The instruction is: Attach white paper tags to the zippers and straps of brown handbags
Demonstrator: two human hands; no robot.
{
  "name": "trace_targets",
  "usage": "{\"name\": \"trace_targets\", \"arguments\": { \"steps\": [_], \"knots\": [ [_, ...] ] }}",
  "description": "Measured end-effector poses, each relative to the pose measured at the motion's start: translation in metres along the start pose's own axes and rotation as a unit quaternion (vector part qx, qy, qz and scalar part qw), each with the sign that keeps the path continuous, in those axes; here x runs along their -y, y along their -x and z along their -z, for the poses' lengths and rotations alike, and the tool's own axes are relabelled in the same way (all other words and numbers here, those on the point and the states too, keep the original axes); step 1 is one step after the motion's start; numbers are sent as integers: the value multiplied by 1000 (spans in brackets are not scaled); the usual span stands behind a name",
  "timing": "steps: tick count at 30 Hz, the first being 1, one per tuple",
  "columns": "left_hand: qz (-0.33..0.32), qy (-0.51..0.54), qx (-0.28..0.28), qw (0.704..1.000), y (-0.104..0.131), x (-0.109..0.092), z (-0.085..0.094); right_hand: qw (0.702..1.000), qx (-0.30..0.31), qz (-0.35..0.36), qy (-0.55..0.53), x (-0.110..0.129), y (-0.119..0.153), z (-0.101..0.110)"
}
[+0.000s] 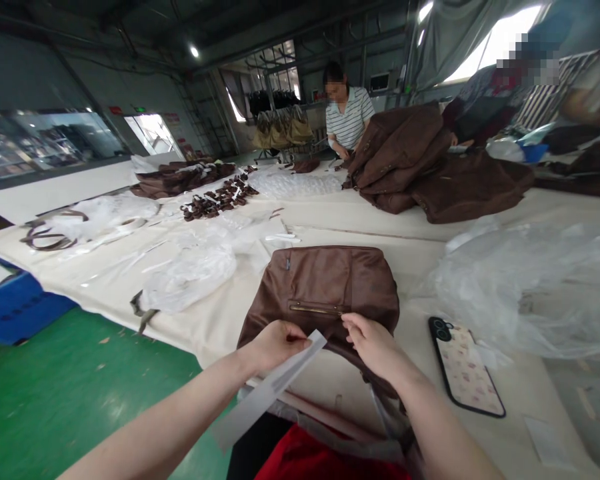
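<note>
A brown leather-look bag lies on the cloth-covered table in front of me, a brass-coloured zipper running across its panel. My left hand is closed, pinching the upper end of a long white strip that hangs down over the table's near edge. At the right end of the zipper, my right hand has its thumb and forefinger pinched together on what appears to be the zipper pull, mostly hidden by the fingers. A small blue tag shows near the bag's upper left.
Right of the bag lie a phone in a patterned case and crumpled clear plastic. More plastic is at the left. Brown bags are heaped across the table, near a co-worker in a striped shirt. A blue crate stands on the green floor.
</note>
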State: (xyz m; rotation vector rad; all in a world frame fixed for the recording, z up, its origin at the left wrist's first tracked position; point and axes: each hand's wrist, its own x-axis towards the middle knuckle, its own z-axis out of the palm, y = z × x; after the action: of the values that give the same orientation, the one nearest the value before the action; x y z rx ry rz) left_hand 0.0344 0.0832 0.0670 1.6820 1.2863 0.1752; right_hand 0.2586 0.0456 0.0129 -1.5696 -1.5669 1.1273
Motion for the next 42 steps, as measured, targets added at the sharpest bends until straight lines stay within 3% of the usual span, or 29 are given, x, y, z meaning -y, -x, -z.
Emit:
{"name": "trace_targets", "arguments": {
  "steps": [5,9,14,17,23,28,33,42],
  "knots": [
    [2,-44,6,999,-4,0,-4,998,38,47,-8,-9,-16,3],
    [4,-63,-14,998,-13,2,-10,997,19,69,0,-11,-18,-2],
    [12,-68,-42,997,-28,2,-17,997,-72,5,-19,-25,-23,-2],
    [3,-68,-59,996,-39,3,-22,995,-92,-26,-32,-31,-26,-2],
    [-57,-74,-103,990,-57,10,-32,993,-80,-43,-71,-35,-27,-4],
    [-98,-71,-95,988,-65,13,-39,993,-65,-43,-92,-42,-29,-5],
    [-93,-79,-66,990,-74,13,-43,993,-54,-46,-93,-45,-30,-6],
    [-77,-74,-96,990,-81,12,-48,998,-42,-18,-52,-46,-29,-5]
  ]
}}
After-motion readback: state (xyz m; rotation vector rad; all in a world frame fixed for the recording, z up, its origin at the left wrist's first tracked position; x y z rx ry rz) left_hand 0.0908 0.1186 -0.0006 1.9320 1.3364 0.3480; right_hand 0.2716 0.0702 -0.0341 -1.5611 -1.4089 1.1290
